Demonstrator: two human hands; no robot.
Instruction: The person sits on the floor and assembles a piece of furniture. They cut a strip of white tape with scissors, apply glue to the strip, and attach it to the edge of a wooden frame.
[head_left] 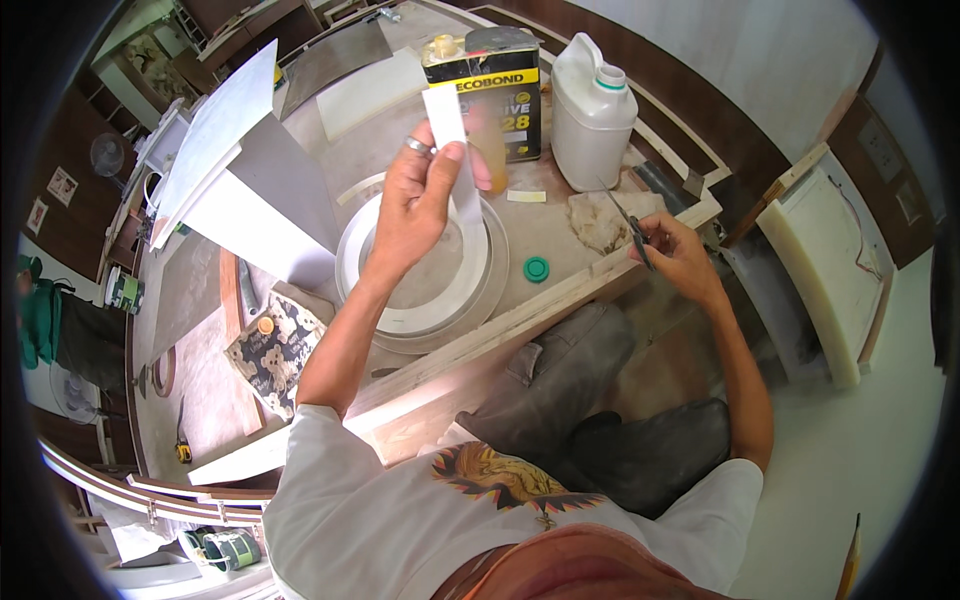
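My left hand (pixel 415 205), with a ring on one finger, is closed on a narrow white strip (pixel 445 105) that it holds up between thumb and fingers. Below it on the worktable lies a coil of white banding (pixel 470 290); whether the strip joins the coil I cannot tell. Past the table's front edge on the right, my right hand (pixel 678 262) grips dark-handled scissors (pixel 638 238) with thin blades pointing up and left, apart from the strip. A green cap (pixel 536 269) lies between my hands. A short pale strip (pixel 527 197) lies farther back.
A black and yellow tin (pixel 515 110), an amber container (pixel 492 150) and a white jug (pixel 592 120) stand at the back. White panels (pixel 265 200) lean at left, near a patterned cloth (pixel 275 345). A crumpled cloth (pixel 600 220) lies right. A person in green (pixel 40 315) stands far left.
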